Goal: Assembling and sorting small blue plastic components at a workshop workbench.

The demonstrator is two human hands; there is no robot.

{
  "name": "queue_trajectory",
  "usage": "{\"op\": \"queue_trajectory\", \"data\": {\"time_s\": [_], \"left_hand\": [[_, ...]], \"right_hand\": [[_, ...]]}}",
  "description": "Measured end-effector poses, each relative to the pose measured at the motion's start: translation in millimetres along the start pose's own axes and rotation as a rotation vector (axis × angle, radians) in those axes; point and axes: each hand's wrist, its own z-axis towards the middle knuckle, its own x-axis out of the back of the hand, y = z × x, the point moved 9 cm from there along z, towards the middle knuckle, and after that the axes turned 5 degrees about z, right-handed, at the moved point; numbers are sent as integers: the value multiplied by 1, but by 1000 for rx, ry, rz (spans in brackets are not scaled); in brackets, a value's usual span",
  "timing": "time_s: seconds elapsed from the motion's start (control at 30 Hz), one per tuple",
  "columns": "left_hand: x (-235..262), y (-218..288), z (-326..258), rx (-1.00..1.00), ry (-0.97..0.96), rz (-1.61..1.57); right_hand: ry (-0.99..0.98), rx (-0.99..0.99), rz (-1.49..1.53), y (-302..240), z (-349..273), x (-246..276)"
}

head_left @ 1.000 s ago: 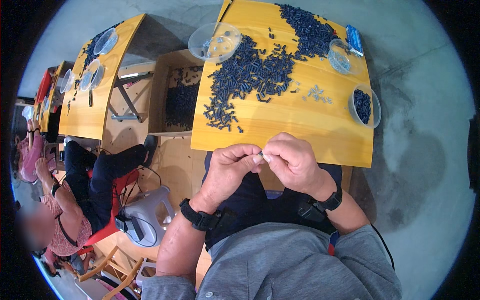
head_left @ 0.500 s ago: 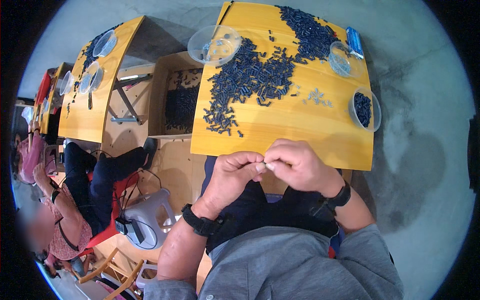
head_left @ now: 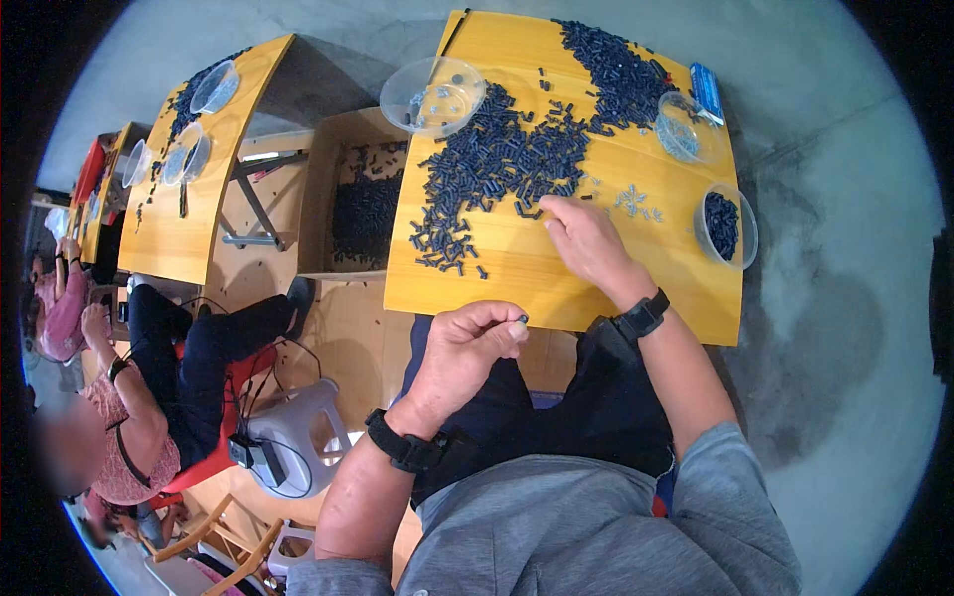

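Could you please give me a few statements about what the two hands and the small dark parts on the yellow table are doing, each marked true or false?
1. The left hand pinches a small dark cylindrical piece at its fingertips. True.
2. The right hand rests in the person's lap. False: it reaches onto the yellow wooden table, by the heap of small dark cylindrical pieces.
3. The clear plastic bowl at the table's right edge is empty. False: it holds dark pieces.
4. Both wrists wear black bands. True.

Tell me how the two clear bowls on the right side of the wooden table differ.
The far bowl holds small pale bits thinly spread, while the near bowl holds a heap of dark short cylinders. The far bowl lies beside a blue packet; the near bowl lies at the table's right edge. Both are clear, round and shallow.
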Motion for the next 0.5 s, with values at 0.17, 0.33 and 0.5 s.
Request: {"op": "queue_trajectory", "data": {"time_s": [0.17,0.33,0.5], "left_hand": [[2,0,0,-11,-5,13],[5,-2,-1,-20,13,-3],[5,4,0,-51,19,-37]], "right_hand": [[-103,-52,-88,2,5,-8],[-176,-88,-171,6,5,-16],[-40,-78,-179,10,-4,-9]]}}
